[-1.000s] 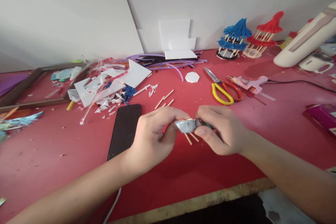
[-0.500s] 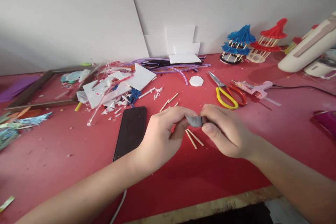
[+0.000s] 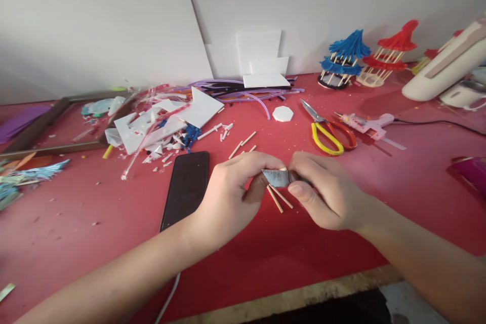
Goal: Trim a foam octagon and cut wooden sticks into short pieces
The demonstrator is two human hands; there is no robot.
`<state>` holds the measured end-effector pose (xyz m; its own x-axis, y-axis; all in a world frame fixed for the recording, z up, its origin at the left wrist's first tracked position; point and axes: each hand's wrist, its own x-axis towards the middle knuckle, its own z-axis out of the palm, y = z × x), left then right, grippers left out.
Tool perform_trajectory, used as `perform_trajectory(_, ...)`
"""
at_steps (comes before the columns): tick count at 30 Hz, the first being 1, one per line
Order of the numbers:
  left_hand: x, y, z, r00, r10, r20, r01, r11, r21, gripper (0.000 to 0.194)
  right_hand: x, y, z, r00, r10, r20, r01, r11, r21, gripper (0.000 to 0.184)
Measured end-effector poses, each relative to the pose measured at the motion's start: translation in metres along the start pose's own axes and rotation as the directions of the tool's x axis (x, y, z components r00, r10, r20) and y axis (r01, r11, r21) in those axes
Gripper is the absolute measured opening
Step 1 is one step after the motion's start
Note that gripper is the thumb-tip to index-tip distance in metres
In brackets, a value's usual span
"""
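My right hand (image 3: 322, 190) is closed around the handle of a small knife (image 3: 276, 178), its short grey blade pointing left. My left hand (image 3: 235, 190) is closed in a pinch at the blade's tip. A pale end of a wooden stick (image 3: 283, 168) shows just above the blade, between my fingers; the rest of it is hidden. Two thin wooden sticks (image 3: 280, 199) lie on the red table under the blade. More cut sticks (image 3: 243, 144) lie just beyond my left hand.
Beside my left wrist lies a black phone (image 3: 186, 187). Scissors (image 3: 326, 131) and a pink glue gun (image 3: 370, 125) lie at right, behind them blue (image 3: 343, 58) and red (image 3: 391, 53) pavilion models. A white octagon (image 3: 283, 113) is mid-table; scraps (image 3: 152, 126) pile up at left.
The view has shifted slightly. The blade has tilted a little between frames, while both hands keep their grip close together over the sticks.
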<state>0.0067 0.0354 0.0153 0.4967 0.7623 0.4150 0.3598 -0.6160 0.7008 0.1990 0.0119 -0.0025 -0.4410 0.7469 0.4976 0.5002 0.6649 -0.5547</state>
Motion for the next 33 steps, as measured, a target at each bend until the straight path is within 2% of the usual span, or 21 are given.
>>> perform_trajectory(6,-0.001,0.001,-0.003,0.999,0.048,0.015,-0.049,0.999,0.012,0.035,-0.001,0.002,0.000,1.000,-0.006,0.016,0.005,1.000,0.017,0.025)
perform_trajectory(12,-0.002,-0.003,-0.006,0.990,0.123,0.061,-0.123,0.992,-0.011,0.028,-0.003,0.001,0.002,0.999,-0.001,0.054,-0.005,0.993,0.121,0.029)
perform_trajectory(15,-0.004,-0.003,-0.007,0.992,0.118,0.052,-0.117,0.993,-0.016,0.028,-0.002,0.004,0.003,0.999,-0.006,0.051,-0.001,0.991,0.136,0.028)
perform_trajectory(18,-0.006,0.004,-0.008,0.974,0.218,0.055,-0.211,0.970,-0.121,0.034,-0.001,0.015,-0.003,0.994,0.105,-0.002,-0.104,0.992,0.068,0.028)
perform_trajectory(20,-0.007,0.011,-0.008,0.954,0.271,0.130,-0.235,0.942,-0.238,0.037,-0.001,0.026,-0.009,0.967,0.239,-0.093,-0.240,0.971,-0.003,0.032)
perform_trajectory(21,-0.008,0.013,-0.008,0.956,0.262,0.129,-0.220,0.938,-0.268,0.036,-0.002,0.030,-0.012,0.951,0.277,-0.137,-0.281,0.960,-0.008,0.032)
perform_trajectory(23,-0.007,0.015,-0.006,0.984,0.149,0.101,-0.114,0.949,-0.292,0.028,-0.003,0.033,-0.015,0.933,0.277,-0.229,-0.279,0.960,0.024,0.030)
perform_trajectory(26,-0.005,0.011,-0.003,0.996,-0.025,0.091,0.057,0.927,-0.371,0.014,-0.004,0.027,-0.010,0.961,0.135,-0.242,-0.128,0.991,0.047,0.030)
perform_trajectory(29,-0.003,0.008,-0.001,0.987,-0.123,0.101,0.156,0.876,-0.456,0.013,-0.004,0.014,-0.002,0.976,-0.031,-0.214,0.040,0.998,0.038,0.026)
perform_trajectory(33,-0.001,0.010,-0.002,0.964,-0.204,0.171,0.263,0.835,-0.483,0.019,-0.004,0.003,0.004,0.959,-0.084,-0.270,0.105,0.992,0.066,0.028)
